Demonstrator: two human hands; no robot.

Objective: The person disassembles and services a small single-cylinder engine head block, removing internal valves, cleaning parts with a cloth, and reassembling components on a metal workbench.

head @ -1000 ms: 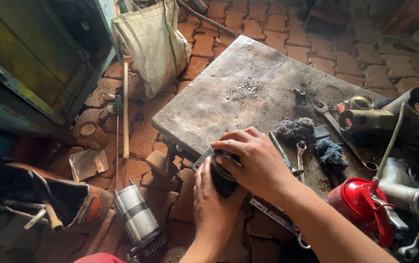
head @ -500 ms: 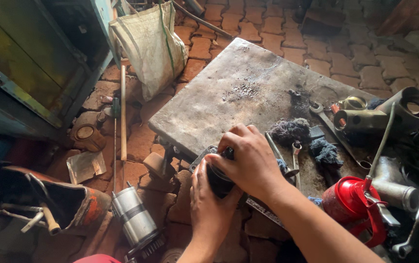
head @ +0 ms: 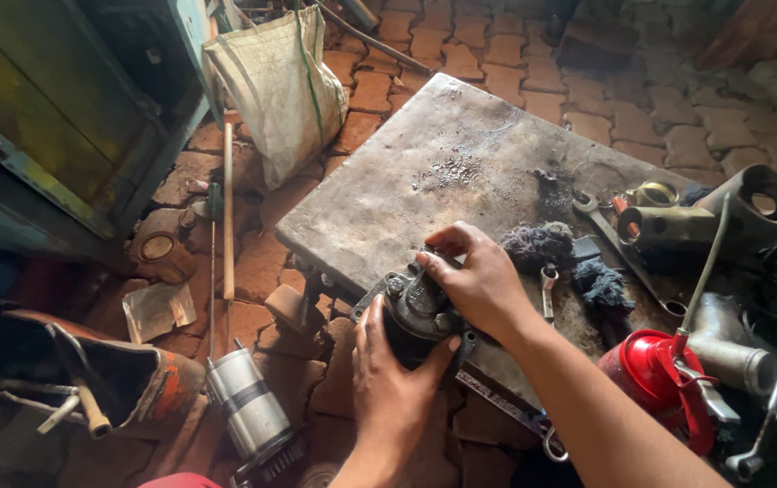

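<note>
Dark, greasy metal housing [head: 417, 312] sits at the near edge of the grey metal slab [head: 425, 172], partly overhanging the brick floor [head: 266, 262]. Left hand [head: 388, 380] cups it from below, fingers curled closed against its side. Right hand [head: 477, 282] covers it from above, fingers bent and closed over the top. Just right of the hands: dark rag wads [head: 538, 244], a small wrench [head: 548, 289]. Near right: red oil can [head: 655, 384]. Lower left, on the floor: silver cylinder [head: 246, 411]. Far left: white sack [head: 280, 86].

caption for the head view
Both hands, left hand and right hand, grip a dark metal part at the slab's edge.
</note>
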